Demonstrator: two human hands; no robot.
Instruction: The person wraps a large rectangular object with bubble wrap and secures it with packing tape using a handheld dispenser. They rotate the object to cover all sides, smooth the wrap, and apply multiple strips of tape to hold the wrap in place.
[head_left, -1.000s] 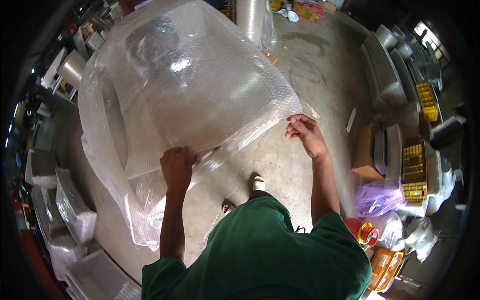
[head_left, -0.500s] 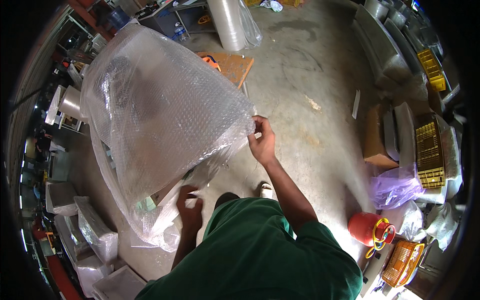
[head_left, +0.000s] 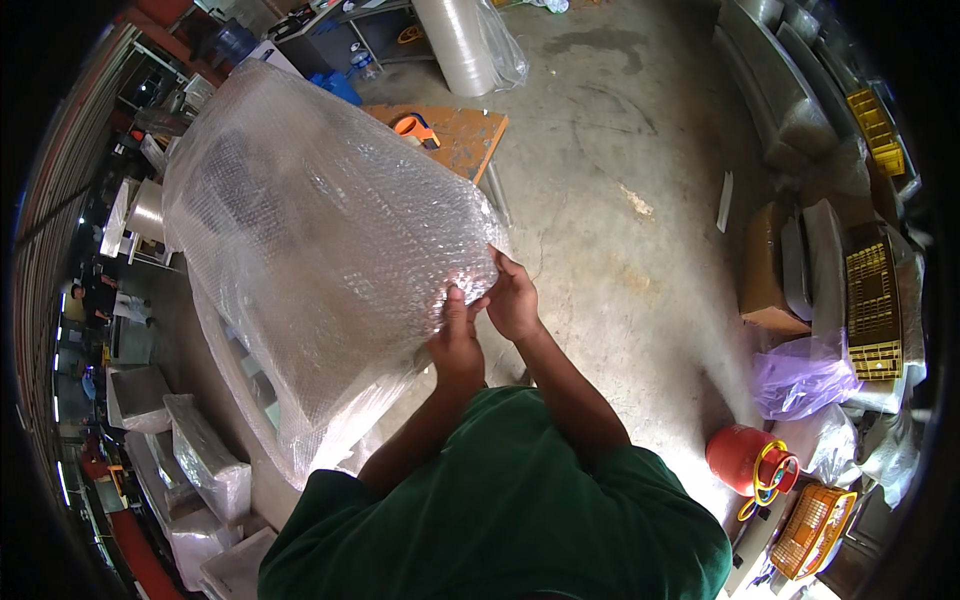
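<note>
Together, in the head view, the left hand and right hand grip the near right corner of the bubble wrap, fingers closed on it, side by side. The wrap spreads forward and left of them, over a wooden table, where an orange tape dispenser lies just beside it

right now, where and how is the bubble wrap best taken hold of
I'd pinch the bubble wrap at its near right corner, coming from the near side, low in the picture. It looks thin and pliable and crinkles there, so a light pinch should probably do; the left hand and right hand are both at that corner.
</note>
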